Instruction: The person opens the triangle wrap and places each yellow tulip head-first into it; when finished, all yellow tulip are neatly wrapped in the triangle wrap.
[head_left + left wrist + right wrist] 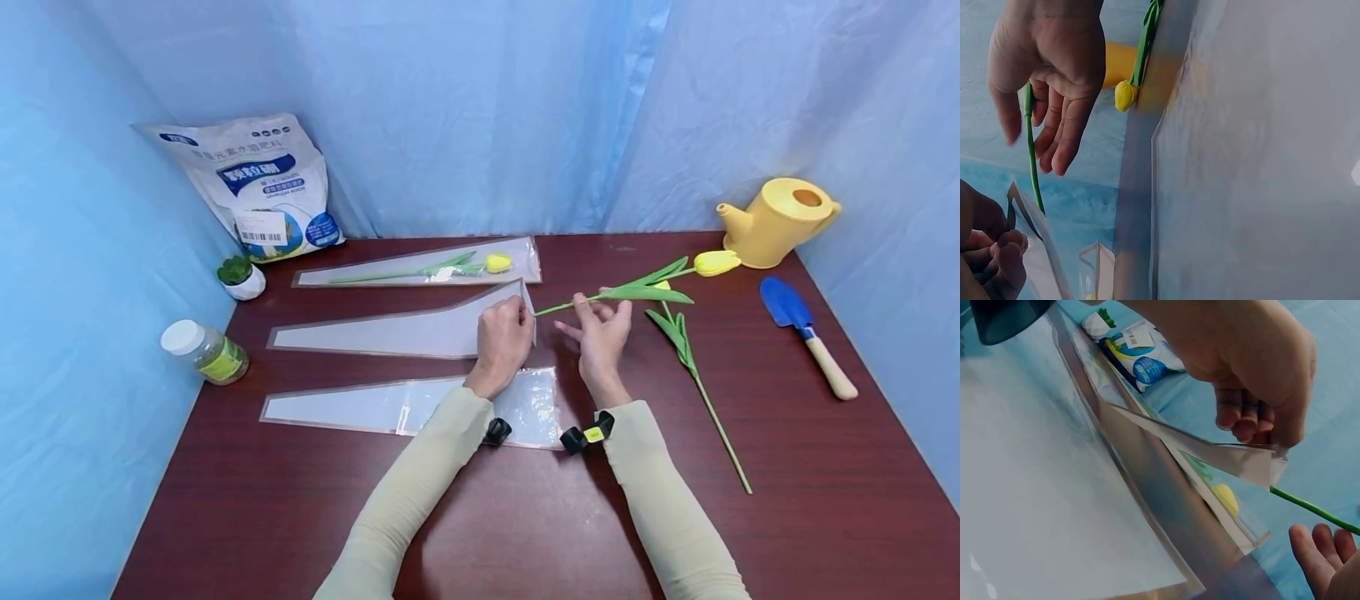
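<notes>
My left hand (504, 337) pinches the open edge of the middle clear flower sleeve (390, 332), its mouth raised off the table. With my right hand (602, 340) I hold a yellow tulip (716, 263) by its green stem (1032, 159), the bloom pointing right. The lower end of that stem is at the sleeve's mouth, as the right wrist view also shows. Behind lies another sleeve (528, 265) with a yellow tulip (498, 263) inside. A flat sleeve (337, 407) lies in front, partly under my left forearm. Another tulip (708, 400) lies right of my right hand, its bloom partly covered.
At the back left stand a fertilizer bag (258, 187), a small potted succulent (245, 283) and a white-capped jar (213, 354). A yellow watering can (780, 223) and a blue trowel (787, 304) are on the right. Blue curtains (480, 117) enclose the table (247, 500).
</notes>
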`<state>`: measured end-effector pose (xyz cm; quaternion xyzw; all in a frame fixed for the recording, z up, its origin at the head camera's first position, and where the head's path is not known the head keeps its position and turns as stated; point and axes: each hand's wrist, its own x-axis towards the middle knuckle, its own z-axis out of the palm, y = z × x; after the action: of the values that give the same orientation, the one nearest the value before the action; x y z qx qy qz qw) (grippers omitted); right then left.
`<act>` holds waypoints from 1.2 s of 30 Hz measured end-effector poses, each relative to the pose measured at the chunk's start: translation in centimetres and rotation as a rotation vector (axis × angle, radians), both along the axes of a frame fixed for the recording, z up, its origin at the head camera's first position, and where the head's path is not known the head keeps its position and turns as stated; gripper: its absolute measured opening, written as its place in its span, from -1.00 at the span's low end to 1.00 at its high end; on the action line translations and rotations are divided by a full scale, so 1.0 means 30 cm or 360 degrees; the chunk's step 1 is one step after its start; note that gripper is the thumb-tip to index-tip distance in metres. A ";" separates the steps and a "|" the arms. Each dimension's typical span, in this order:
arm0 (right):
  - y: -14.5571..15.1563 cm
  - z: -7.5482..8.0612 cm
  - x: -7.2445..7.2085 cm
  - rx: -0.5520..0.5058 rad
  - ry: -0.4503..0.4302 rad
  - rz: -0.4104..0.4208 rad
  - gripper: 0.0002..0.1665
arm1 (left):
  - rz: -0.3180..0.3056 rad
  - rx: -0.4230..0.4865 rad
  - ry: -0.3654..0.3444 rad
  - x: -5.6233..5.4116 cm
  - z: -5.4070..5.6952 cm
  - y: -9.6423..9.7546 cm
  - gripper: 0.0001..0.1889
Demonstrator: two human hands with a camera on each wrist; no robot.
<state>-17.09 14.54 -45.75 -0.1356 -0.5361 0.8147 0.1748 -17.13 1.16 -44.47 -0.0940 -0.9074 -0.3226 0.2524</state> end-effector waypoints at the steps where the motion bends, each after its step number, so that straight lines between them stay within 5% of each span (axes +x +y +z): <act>1: 0.004 0.001 0.000 0.0001 -0.0012 -0.0001 -0.59 | 0.0002 -0.0001 -0.0001 0.001 -0.001 0.000 -0.81; 9: 0.031 0.006 -0.005 -0.0083 -0.0012 -0.0066 -0.54 | -0.0005 0.0012 0.0011 -0.001 -0.005 -0.005 -0.79; 15: 0.030 0.001 -0.008 -0.0102 0.0009 -0.0092 -0.81 | -0.0027 0.0014 0.0012 -0.002 -0.005 -0.006 -0.79; 25: 0.020 0.003 0.005 -0.0008 -0.0093 0.0061 -0.69 | -0.0018 0.0012 0.0032 0.003 -0.008 0.000 -0.80; 32: 0.048 0.012 0.002 -0.0136 -0.0110 -0.0086 -0.80 | -0.0022 0.0021 0.0046 0.001 -0.008 0.004 -0.79; 36: 0.042 0.009 0.003 -0.0139 -0.0105 -0.0064 -0.83 | -0.0025 0.0016 0.0048 0.002 -0.005 0.006 -0.80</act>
<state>-16.99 15.81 -45.49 -0.1806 -0.5027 0.8287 0.1674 -17.06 1.35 -44.63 -0.1048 -0.9012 -0.3276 0.2639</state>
